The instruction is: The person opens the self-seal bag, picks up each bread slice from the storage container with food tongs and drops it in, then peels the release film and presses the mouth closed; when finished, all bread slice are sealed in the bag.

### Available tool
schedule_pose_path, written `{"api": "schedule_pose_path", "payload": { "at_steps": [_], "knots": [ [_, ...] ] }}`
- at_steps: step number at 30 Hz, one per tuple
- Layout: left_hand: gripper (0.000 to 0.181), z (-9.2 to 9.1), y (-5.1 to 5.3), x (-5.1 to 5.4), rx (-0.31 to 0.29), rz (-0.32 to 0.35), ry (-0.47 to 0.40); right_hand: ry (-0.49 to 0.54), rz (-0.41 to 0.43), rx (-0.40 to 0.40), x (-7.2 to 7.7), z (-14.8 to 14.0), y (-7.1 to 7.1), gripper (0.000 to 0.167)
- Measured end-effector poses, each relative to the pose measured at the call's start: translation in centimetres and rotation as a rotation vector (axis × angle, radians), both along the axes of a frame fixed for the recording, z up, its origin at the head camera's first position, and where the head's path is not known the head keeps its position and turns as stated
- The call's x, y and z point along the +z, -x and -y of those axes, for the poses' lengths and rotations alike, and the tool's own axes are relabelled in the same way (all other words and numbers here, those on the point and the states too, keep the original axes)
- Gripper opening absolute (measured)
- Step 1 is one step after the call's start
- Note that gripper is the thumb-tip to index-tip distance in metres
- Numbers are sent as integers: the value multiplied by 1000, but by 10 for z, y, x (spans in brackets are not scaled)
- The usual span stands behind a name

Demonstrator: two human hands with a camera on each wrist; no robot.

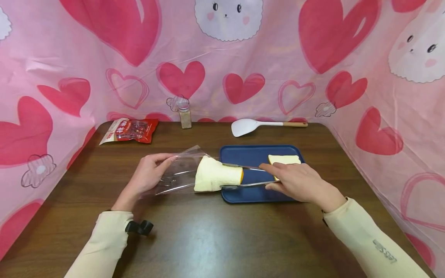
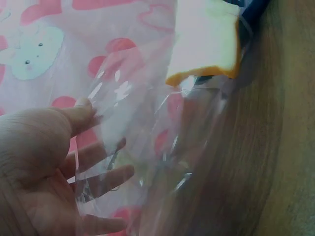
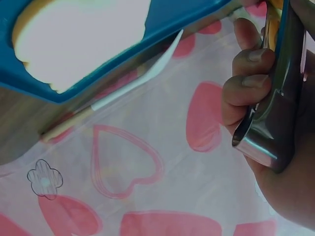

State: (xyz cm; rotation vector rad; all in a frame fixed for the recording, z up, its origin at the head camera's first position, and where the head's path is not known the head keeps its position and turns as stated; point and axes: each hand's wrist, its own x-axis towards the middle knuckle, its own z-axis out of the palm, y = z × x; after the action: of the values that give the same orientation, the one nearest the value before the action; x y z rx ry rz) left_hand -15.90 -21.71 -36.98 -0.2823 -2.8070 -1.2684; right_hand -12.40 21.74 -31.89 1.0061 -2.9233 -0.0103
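My left hand [image 1: 147, 175] pinches the edge of a clear plastic bag [image 1: 180, 170] between thumb and fingers; in the left wrist view the other fingers spread behind the film. With my right hand [image 1: 304, 183] I grip metal tongs [image 3: 283, 108], whose arms lie along two sides of a bread slice [image 1: 215, 175]. That slice lies at the bag's right end, over the left edge of a blue tray [image 1: 257, 153]; how far it is inside the film is hard to tell. Another bread slice [image 1: 283, 159] rests on the tray, partly hidden by my right hand.
A white spatula with a wooden handle [image 1: 295, 124] lies behind the tray. Toward the back left are a red and white snack packet [image 1: 133, 130] and a small seasoning jar [image 1: 185, 117]. Heart-patterned cloth [image 1: 243, 87] encloses the brown table [image 1: 194, 239].
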Motion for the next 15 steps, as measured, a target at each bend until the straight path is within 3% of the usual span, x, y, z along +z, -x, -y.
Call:
{"api": "schedule_pose_path", "payload": {
  "at_steps": [8,15],
  "knots": [
    [29,-5,0,-1,-4,-56,42,17,-37,22,7,-1,1,59],
    [28,-8,2,-4,-49,-90,22,27,-8,44,8,-2,6,62]
  ]
}}
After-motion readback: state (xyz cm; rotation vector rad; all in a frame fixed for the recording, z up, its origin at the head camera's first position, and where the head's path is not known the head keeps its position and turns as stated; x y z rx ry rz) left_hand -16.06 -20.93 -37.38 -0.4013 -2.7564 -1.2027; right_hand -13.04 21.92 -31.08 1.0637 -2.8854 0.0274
